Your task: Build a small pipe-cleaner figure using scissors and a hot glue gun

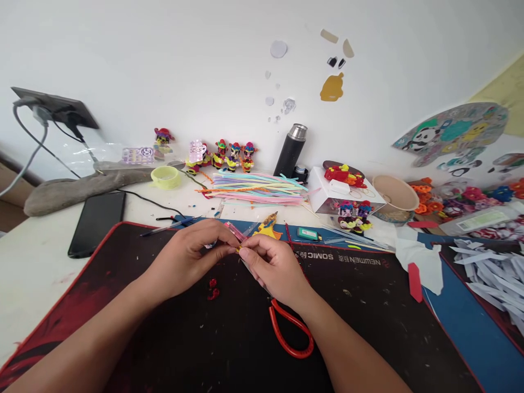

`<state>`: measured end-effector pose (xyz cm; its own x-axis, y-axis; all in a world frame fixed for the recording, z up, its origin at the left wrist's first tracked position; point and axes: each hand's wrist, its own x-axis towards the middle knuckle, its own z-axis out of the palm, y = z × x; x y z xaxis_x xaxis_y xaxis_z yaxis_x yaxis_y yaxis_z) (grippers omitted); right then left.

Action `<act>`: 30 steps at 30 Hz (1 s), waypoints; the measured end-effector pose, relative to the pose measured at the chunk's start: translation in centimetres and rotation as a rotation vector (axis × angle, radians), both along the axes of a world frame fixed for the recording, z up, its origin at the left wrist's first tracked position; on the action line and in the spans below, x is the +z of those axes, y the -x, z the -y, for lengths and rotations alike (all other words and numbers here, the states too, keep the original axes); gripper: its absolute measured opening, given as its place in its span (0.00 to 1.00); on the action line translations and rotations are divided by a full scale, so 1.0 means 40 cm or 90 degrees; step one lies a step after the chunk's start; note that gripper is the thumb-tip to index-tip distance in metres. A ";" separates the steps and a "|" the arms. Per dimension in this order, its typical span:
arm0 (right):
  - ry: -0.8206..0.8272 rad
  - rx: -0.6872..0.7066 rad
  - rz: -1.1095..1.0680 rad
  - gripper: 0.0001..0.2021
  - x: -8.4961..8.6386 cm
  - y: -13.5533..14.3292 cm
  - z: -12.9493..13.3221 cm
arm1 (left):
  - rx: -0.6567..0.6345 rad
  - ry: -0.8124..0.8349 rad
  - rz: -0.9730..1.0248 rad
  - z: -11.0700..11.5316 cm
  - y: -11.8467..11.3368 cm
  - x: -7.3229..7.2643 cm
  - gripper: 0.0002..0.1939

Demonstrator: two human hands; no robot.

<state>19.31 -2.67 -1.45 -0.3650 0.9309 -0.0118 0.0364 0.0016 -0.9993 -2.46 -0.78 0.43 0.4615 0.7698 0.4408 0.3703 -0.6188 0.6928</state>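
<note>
My left hand [194,254] and my right hand [280,267] meet over the dark mat, fingertips pinched together. Between them is a tiny yellow piece [238,249], mostly hidden by the fingers, so its kind is unclear. Just behind the fingertips lies a pink item [236,231]. Red-handled scissors or pliers [301,355] lie beneath my right hand, which covers part of them. A small dark-red fuzzy piece [213,289] rests on the mat below my left hand. A yellow figure piece with a brown tip [268,225] lies beyond my right hand.
Pastel pipe cleaners [257,188] are heaped behind the mat. A black thermos [290,150], a white box [347,191] and several small colourful figures [233,157] stand along the wall. A phone [97,224] lies left; paper strips [495,278] are piled right.
</note>
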 end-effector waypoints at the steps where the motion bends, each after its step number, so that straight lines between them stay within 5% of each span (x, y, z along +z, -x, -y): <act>1: 0.000 -0.001 -0.001 0.09 0.000 0.000 0.000 | 0.003 0.010 0.003 0.000 -0.001 0.001 0.06; 30: 0.024 0.001 -0.029 0.14 0.005 -0.001 -0.004 | 0.022 0.231 0.046 0.010 -0.022 0.003 0.07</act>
